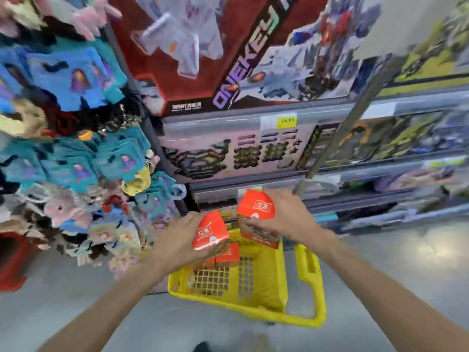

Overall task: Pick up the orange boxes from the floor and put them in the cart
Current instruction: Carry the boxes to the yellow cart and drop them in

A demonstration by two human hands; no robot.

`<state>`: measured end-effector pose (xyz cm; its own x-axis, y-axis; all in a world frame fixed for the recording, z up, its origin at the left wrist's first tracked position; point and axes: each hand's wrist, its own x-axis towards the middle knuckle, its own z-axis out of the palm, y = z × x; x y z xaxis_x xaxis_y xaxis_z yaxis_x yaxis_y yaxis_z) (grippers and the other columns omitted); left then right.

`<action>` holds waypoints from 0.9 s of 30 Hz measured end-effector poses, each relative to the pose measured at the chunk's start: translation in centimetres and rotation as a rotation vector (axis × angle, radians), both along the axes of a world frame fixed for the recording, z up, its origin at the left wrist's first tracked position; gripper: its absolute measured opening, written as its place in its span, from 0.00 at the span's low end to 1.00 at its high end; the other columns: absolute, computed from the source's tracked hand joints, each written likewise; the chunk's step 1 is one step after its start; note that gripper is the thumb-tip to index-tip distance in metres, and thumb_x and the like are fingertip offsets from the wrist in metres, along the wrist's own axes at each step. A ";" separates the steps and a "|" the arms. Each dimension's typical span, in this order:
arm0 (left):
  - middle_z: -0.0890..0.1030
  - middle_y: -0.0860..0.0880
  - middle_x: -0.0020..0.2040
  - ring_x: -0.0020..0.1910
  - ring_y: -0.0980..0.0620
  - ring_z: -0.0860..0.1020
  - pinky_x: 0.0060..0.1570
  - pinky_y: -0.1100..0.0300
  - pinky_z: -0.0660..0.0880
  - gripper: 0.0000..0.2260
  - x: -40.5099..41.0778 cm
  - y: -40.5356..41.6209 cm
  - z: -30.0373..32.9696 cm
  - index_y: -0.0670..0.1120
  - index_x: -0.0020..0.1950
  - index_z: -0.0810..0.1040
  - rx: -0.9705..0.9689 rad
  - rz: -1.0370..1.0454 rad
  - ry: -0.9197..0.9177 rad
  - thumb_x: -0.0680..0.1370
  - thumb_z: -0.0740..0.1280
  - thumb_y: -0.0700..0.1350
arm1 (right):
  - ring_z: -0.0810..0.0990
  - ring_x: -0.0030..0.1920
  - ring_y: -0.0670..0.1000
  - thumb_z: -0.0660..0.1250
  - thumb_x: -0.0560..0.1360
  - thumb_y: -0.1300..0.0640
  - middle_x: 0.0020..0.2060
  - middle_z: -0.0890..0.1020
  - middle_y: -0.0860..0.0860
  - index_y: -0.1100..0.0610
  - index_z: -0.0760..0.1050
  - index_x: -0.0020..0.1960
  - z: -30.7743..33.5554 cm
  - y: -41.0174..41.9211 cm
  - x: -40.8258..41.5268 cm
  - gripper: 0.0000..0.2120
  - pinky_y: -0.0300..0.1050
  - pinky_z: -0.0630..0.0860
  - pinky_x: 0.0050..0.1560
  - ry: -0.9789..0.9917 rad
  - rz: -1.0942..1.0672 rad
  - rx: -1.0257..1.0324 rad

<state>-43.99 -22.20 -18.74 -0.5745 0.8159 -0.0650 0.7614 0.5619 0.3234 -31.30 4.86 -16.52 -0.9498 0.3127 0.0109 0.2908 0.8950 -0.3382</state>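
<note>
While both arms reach forward over the cart:
Left hand: wrapped around a small orange carton with a white label, held above the cart's left side.
Right hand: clasping a second orange carton, raised a little higher, over the cart's far edge.
Cart: yellow plastic basket with a lattice floor, standing on the grey floor.
Inside: more orange cartons lying at the far end.
Behind: shelves of boxed toys.
</note>
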 end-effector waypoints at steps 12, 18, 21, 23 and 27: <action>0.72 0.54 0.69 0.63 0.47 0.75 0.61 0.49 0.75 0.40 -2.6 -2.7 -24.9 0.54 0.76 0.62 -0.092 -0.054 -0.138 0.68 0.66 0.69 | 0.78 0.55 0.60 0.65 0.61 0.25 0.53 0.80 0.55 0.58 0.74 0.65 -24.5 -1.2 -3.4 0.46 0.58 0.74 0.58 -0.171 -0.049 0.031; 0.74 0.54 0.67 0.59 0.48 0.78 0.55 0.51 0.78 0.41 -2.5 -3.6 -30.9 0.52 0.76 0.64 -0.118 -0.044 -0.119 0.65 0.67 0.67 | 0.78 0.57 0.59 0.71 0.60 0.35 0.55 0.81 0.54 0.59 0.74 0.65 -31.3 0.1 -5.0 0.41 0.57 0.69 0.59 -0.306 0.116 0.174; 0.72 0.53 0.69 0.62 0.48 0.76 0.58 0.48 0.77 0.41 -2.4 -4.0 -32.4 0.52 0.77 0.62 -0.144 -0.023 -0.150 0.67 0.67 0.66 | 0.77 0.55 0.59 0.75 0.58 0.38 0.54 0.81 0.55 0.60 0.74 0.63 -33.1 -0.3 -6.2 0.41 0.55 0.67 0.59 -0.335 0.168 0.201; 0.72 0.53 0.70 0.63 0.49 0.75 0.60 0.49 0.76 0.41 -2.4 -4.1 -33.1 0.52 0.77 0.62 -0.160 -0.019 -0.162 0.68 0.67 0.66 | 0.77 0.57 0.58 0.76 0.59 0.37 0.56 0.81 0.55 0.59 0.72 0.65 -34.0 -0.6 -6.9 0.42 0.53 0.63 0.61 -0.366 0.171 0.175; 0.72 0.53 0.69 0.63 0.50 0.75 0.60 0.49 0.76 0.42 -2.8 -4.3 -34.4 0.52 0.77 0.61 -0.173 -0.044 -0.139 0.67 0.69 0.66 | 0.74 0.63 0.57 0.75 0.64 0.38 0.62 0.76 0.55 0.60 0.66 0.71 -35.3 -0.7 -7.7 0.44 0.53 0.65 0.68 -0.423 0.182 0.160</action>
<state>-46.82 -26.49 -53.13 -0.5145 0.8097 -0.2822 0.7411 0.5854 0.3288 -39.03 4.20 -51.85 -0.9203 0.1668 -0.3540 0.2069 0.9752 -0.0783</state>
